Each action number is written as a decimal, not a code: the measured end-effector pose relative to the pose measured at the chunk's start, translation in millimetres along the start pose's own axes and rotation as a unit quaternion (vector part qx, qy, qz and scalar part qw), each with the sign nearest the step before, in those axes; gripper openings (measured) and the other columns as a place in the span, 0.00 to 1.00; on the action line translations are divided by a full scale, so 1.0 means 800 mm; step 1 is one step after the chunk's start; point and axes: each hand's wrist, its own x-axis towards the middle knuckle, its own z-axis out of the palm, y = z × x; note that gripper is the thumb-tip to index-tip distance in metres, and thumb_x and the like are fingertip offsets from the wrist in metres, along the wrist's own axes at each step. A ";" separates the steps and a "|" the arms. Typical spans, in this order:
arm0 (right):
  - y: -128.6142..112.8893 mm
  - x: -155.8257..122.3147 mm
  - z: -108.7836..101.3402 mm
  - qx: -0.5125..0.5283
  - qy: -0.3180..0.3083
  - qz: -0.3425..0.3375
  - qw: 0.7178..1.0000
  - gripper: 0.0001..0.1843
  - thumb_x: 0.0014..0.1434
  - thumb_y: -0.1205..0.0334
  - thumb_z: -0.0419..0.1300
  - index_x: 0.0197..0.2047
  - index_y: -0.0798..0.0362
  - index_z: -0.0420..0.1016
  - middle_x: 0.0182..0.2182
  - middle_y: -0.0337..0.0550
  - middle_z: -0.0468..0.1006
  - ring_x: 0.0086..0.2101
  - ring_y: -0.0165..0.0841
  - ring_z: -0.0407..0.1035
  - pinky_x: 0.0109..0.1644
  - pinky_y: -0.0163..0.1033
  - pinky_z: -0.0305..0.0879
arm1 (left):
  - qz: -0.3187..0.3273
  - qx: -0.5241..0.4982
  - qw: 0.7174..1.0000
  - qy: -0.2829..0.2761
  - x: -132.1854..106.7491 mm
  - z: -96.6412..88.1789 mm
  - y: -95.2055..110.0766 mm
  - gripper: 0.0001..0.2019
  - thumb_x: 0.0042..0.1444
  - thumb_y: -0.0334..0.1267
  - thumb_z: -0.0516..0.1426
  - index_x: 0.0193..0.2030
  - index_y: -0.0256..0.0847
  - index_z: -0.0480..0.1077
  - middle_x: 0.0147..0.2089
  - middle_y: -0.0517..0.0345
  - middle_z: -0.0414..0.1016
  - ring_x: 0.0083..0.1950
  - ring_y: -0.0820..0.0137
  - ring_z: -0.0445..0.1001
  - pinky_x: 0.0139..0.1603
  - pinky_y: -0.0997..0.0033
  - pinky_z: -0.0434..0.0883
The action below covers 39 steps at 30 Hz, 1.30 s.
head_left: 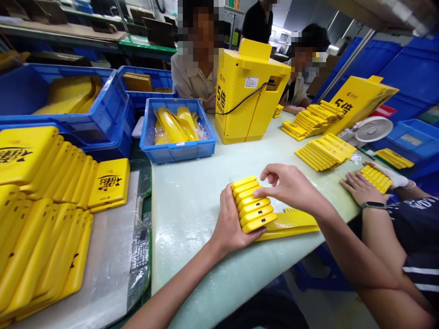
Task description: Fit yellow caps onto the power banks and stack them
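Seven yellow plastic bars stand in a tight, leaning row on the pale green table. The left hand, curled, cups them; the right hand, half open, touches them with its fingertips. One yellow plastic strip lies just beside them on the table.

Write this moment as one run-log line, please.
left hand: cups fanned yellow plastic cases | right hand: touches same cases | beneath: pale table

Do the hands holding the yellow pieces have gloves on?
No, the left hand and right hand are bare against the stacked yellow pieces.
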 end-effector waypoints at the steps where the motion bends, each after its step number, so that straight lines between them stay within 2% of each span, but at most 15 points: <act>1: 0.008 0.002 0.002 0.072 -0.046 0.003 0.996 0.30 0.52 0.38 0.81 0.46 0.52 0.83 0.39 0.45 0.82 0.31 0.34 0.73 0.31 0.39 0.66 | 0.000 -0.004 1.000 0.001 0.000 0.000 0.000 0.70 0.53 0.64 0.75 0.86 0.46 0.34 0.76 0.33 0.57 0.78 0.35 0.66 0.78 0.25 0.70; 4: 0.032 0.006 0.014 0.264 -0.149 0.036 0.952 0.40 0.57 0.36 0.77 0.63 0.54 0.81 0.40 0.43 0.82 0.26 0.30 0.70 0.24 0.36 0.65 | -0.006 -0.024 1.000 0.003 -0.001 0.001 -0.002 0.70 0.52 0.62 0.77 0.86 0.48 0.35 0.76 0.34 0.58 0.77 0.36 0.67 0.78 0.26 0.70; 6: 0.042 0.012 0.022 0.311 -0.146 0.058 0.938 0.36 0.61 0.35 0.75 0.59 0.56 0.84 0.33 0.40 0.80 0.25 0.30 0.69 0.24 0.36 0.66 | -0.005 -0.035 0.999 0.001 -0.001 0.001 -0.003 0.70 0.51 0.62 0.77 0.86 0.50 0.35 0.76 0.35 0.59 0.77 0.36 0.68 0.78 0.25 0.70; 8: 0.043 0.021 0.028 0.324 -0.093 0.064 0.939 0.31 0.62 0.34 0.73 0.48 0.56 0.89 0.30 0.42 0.80 0.28 0.32 0.72 0.28 0.37 0.71 | 0.002 -0.038 0.999 -0.003 -0.002 -0.001 -0.005 0.71 0.51 0.63 0.77 0.87 0.49 0.35 0.77 0.34 0.59 0.78 0.34 0.67 0.78 0.23 0.70; 10: 0.037 0.032 0.035 0.322 -0.037 0.051 0.945 0.27 0.60 0.35 0.75 0.40 0.54 0.90 0.35 0.46 0.85 0.36 0.36 0.78 0.36 0.38 0.77 | 0.003 -0.039 0.999 -0.010 -0.002 -0.003 -0.006 0.71 0.51 0.64 0.76 0.87 0.49 0.35 0.78 0.34 0.58 0.78 0.33 0.66 0.78 0.22 0.69; 12: 0.027 0.042 0.044 0.335 -0.032 0.046 0.941 0.22 0.58 0.41 0.79 0.41 0.53 0.91 0.42 0.49 0.89 0.44 0.39 0.81 0.45 0.40 0.79 | -0.003 -0.044 0.999 -0.018 -0.002 -0.005 -0.007 0.71 0.51 0.65 0.76 0.87 0.50 0.34 0.78 0.34 0.57 0.78 0.34 0.66 0.78 0.23 0.70; 16: 0.017 0.048 0.061 0.417 -0.152 0.099 0.891 0.19 0.61 0.48 0.79 0.49 0.53 0.91 0.46 0.49 0.90 0.43 0.39 0.82 0.49 0.43 0.80 | -0.002 -0.038 0.999 -0.026 -0.001 -0.006 -0.007 0.73 0.50 0.62 0.78 0.87 0.50 0.33 0.78 0.34 0.56 0.79 0.33 0.65 0.79 0.23 0.69; 21: 0.036 0.044 0.063 0.526 -0.203 -0.012 0.826 0.29 0.61 0.55 0.81 0.63 0.48 0.85 0.61 0.50 0.86 0.61 0.41 0.80 0.69 0.49 0.75 | -0.007 -0.033 0.999 -0.028 0.001 -0.007 -0.003 0.71 0.49 0.61 0.78 0.85 0.50 0.36 0.76 0.36 0.58 0.77 0.36 0.68 0.76 0.27 0.73; 24: 0.048 0.044 0.060 0.562 -0.228 -0.009 0.795 0.36 0.58 0.54 0.83 0.66 0.48 0.82 0.64 0.52 0.85 0.63 0.41 0.79 0.71 0.49 0.75 | -0.004 -0.027 0.999 -0.021 0.005 -0.009 -0.004 0.68 0.50 0.60 0.78 0.85 0.50 0.38 0.76 0.36 0.60 0.76 0.37 0.69 0.76 0.28 0.73; 27: 0.064 0.053 0.049 0.513 -0.229 -0.034 0.827 0.41 0.56 0.51 0.84 0.69 0.47 0.80 0.67 0.53 0.82 0.63 0.43 0.79 0.69 0.51 0.76 | -0.011 -0.022 1.000 -0.008 0.008 -0.009 -0.008 0.66 0.50 0.58 0.78 0.85 0.49 0.41 0.76 0.36 0.62 0.76 0.38 0.71 0.75 0.32 0.75; 29: 0.086 0.058 0.028 0.428 -0.140 -0.068 0.890 0.36 0.60 0.50 0.80 0.68 0.48 0.81 0.67 0.53 0.82 0.64 0.44 0.78 0.71 0.52 0.74 | -0.017 -0.020 1.000 0.008 0.007 -0.006 -0.014 0.66 0.49 0.59 0.78 0.85 0.47 0.44 0.75 0.36 0.65 0.75 0.39 0.73 0.74 0.33 0.76; 32: 0.136 0.045 -0.011 0.156 0.011 -0.038 0.987 0.17 0.70 0.56 0.69 0.59 0.53 0.87 0.60 0.55 0.86 0.59 0.43 0.79 0.68 0.51 0.73 | -0.031 -0.014 0.999 0.029 0.005 -0.002 -0.022 0.68 0.46 0.63 0.78 0.85 0.46 0.46 0.74 0.35 0.66 0.73 0.37 0.74 0.75 0.28 0.74; 34: 0.168 0.018 -0.027 0.022 -0.017 0.010 1.000 0.10 0.66 0.63 0.70 0.49 0.55 0.90 0.49 0.54 0.90 0.49 0.43 0.82 0.61 0.49 0.76 | -0.046 -0.016 0.998 0.032 0.004 -0.001 -0.025 0.68 0.45 0.63 0.78 0.85 0.46 0.47 0.74 0.35 0.67 0.73 0.36 0.74 0.76 0.25 0.72; 36: 0.189 -0.017 -0.028 -0.012 -0.067 0.034 0.997 0.07 0.60 0.66 0.75 0.43 0.55 0.91 0.41 0.50 0.90 0.42 0.42 0.83 0.54 0.46 0.77 | -0.055 -0.019 0.998 0.033 0.004 -0.001 -0.025 0.68 0.44 0.62 0.78 0.85 0.45 0.48 0.74 0.35 0.68 0.72 0.36 0.74 0.76 0.24 0.71; 39: 0.203 -0.063 -0.011 -0.033 -0.087 0.048 0.995 0.15 0.52 0.66 0.82 0.43 0.55 0.91 0.43 0.51 0.90 0.45 0.46 0.83 0.54 0.45 0.76 | -0.053 -0.017 0.998 0.035 0.004 -0.003 -0.025 0.68 0.43 0.62 0.78 0.84 0.43 0.49 0.72 0.35 0.68 0.71 0.36 0.75 0.75 0.24 0.72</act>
